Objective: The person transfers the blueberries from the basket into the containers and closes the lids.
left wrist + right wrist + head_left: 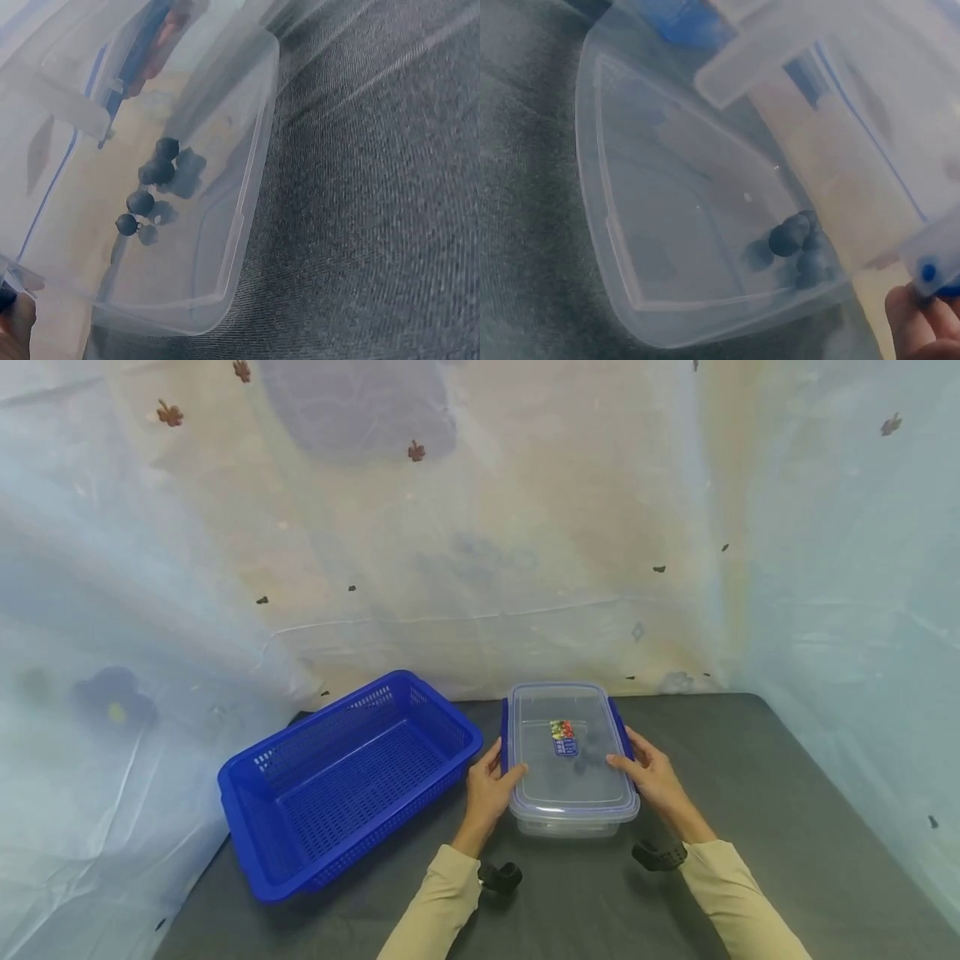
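A clear plastic food storage container [573,787] with a see-through lid stands on the dark tabletop, blue clips along its long sides. My left hand [489,792] grips its left side, thumb over the lid's edge and fingers by the left clip. On the opposite side my right hand [658,778] holds the container, its thumb lying on the lid. A small label [564,737] with a colourful picture is on the lid. Inside, several small dark round berries [157,171], like blueberries, show through the wall in both wrist views. In the right wrist view, fingertips [901,311] press near the blue clip.
A blue perforated plastic basket [462,731] sits left of the container, set at an angle. The dark cloth-covered table [720,760] extends to the right. Patterned plastic sheeting [480,635] hangs behind and on both sides. Black camera bands [500,877] are on both wrists.
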{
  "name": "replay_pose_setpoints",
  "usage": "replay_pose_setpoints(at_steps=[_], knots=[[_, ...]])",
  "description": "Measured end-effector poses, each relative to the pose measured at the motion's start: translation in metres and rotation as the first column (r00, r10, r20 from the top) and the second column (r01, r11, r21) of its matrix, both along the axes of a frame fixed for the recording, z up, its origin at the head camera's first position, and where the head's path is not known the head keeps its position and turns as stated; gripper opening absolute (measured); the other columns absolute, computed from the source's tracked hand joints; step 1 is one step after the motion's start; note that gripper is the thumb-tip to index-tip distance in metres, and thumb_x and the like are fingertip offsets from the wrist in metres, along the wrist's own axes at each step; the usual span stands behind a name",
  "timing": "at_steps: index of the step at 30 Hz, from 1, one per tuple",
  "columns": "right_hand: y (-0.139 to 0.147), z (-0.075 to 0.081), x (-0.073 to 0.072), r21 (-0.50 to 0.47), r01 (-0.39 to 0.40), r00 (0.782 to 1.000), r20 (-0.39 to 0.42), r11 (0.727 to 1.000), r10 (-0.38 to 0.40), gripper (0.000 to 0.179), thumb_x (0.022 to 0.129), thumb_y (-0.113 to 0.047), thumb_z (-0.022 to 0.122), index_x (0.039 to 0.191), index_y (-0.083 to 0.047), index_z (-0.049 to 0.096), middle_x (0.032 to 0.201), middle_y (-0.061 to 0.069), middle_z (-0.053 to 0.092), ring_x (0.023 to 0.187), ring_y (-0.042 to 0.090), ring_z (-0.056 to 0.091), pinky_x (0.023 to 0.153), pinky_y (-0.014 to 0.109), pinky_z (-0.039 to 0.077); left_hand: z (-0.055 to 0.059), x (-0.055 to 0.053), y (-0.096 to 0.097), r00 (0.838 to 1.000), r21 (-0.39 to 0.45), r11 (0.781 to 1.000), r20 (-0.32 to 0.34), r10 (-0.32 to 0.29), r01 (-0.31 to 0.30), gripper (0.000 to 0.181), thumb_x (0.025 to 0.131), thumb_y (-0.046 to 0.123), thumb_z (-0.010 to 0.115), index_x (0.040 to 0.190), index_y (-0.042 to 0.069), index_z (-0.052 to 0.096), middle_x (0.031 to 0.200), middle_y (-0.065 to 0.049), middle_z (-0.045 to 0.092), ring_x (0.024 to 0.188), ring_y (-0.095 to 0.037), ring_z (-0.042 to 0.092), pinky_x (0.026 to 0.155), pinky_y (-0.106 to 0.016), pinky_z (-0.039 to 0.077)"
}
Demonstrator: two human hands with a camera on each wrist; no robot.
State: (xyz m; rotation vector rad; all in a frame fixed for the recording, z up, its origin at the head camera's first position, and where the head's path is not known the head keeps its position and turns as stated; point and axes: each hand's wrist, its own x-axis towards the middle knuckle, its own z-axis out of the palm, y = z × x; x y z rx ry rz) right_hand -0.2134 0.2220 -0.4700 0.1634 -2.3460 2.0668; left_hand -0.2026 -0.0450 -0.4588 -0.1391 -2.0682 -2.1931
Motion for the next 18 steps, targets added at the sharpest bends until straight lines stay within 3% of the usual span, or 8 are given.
replay_pose_setpoints(at_steps=[4,6,9,13,15,18], knots=[[0.001,0.0,-0.002,-0.026,0.034,0.999,0.036,0.999,-0.033,0.077,0.093,-0.017,0.068,0.152,0.0,0.021,0.15,0.026,0.032,0.126,0.033,0.047,0.081,0.024,0.051,-0.018,-0.013,0.0,0.999,0.014,0.999,0.015,0.032,-0.032,0.068,0.081,0.004,0.075,0.14,-0.008,0.043,0.133,-0.028,0.051,0.12,-0.037,0.053,0.094,-0.042,0.047],[0.002,0.0,-0.003,0.0,0.042,0.998,0.053,0.999,-0.041,0.082,0.092,-0.02,0.069,0.153,0.0,0.018,0.152,0.025,0.028,0.133,0.038,0.037,0.09,0.028,0.048,-0.026,-0.018,0.0,0.998,0.0,0.999,0.025,0.052,-0.052,0.07,0.08,0.008,0.077,0.14,-0.006,0.044,0.133,-0.026,0.051,0.12,-0.039,0.053,0.094,-0.044,0.046],[0.004,-0.002,-0.004,0.037,0.042,0.995,0.086,0.998,-0.045,0.088,0.092,-0.026,0.069,0.154,-0.002,0.011,0.155,0.026,0.02,0.139,0.039,0.026,0.105,0.04,0.036,-0.026,-0.019,0.0,0.996,-0.019,0.998,0.071,0.054,-0.053,0.075,0.081,0.016,0.079,0.142,-0.003,0.041,0.136,-0.025,0.048,0.122,-0.04,0.05,0.096,-0.048,0.044],[0.007,-0.004,-0.006,0.033,0.01,0.992,0.128,0.999,-0.014,0.091,0.093,-0.028,0.067,0.155,-0.004,0.005,0.157,0.025,0.011,0.142,0.04,0.017,0.11,0.053,0.023,-0.03,-0.025,0.002,0.991,0.058,0.998,0.135,0.008,-0.016,0.078,0.083,0.026,0.078,0.144,0.0,0.038,0.132,-0.02,0.054,0.116,-0.032,0.056,0.094,-0.045,0.047],[0.007,-0.004,-0.008,0.008,-0.016,0.991,0.131,1.0,0.014,0.087,0.094,-0.028,0.066,0.155,-0.004,0.008,0.157,0.024,0.013,0.141,0.039,0.02,0.109,0.052,0.025,-0.032,-0.029,0.004,0.989,0.113,0.994,0.146,-0.011,-0.006,0.075,0.084,0.025,0.077,0.143,-0.001,0.038,0.126,-0.019,0.058,0.109,-0.029,0.06,0.091,-0.043,0.049],[0.005,-0.002,-0.011,0.006,-0.04,0.993,0.111,0.999,0.039,0.081,0.095,-0.03,0.064,0.154,-0.004,0.017,0.156,0.02,0.022,0.138,0.036,0.03,0.104,0.043,0.037,-0.034,-0.032,0.005,0.989,0.156,0.988,0.149,-0.015,-0.008,0.072,0.085,0.02,0.076,0.143,0.0,0.038,0.124,-0.018,0.059,0.105,-0.027,0.062,0.088,-0.041,0.05]])
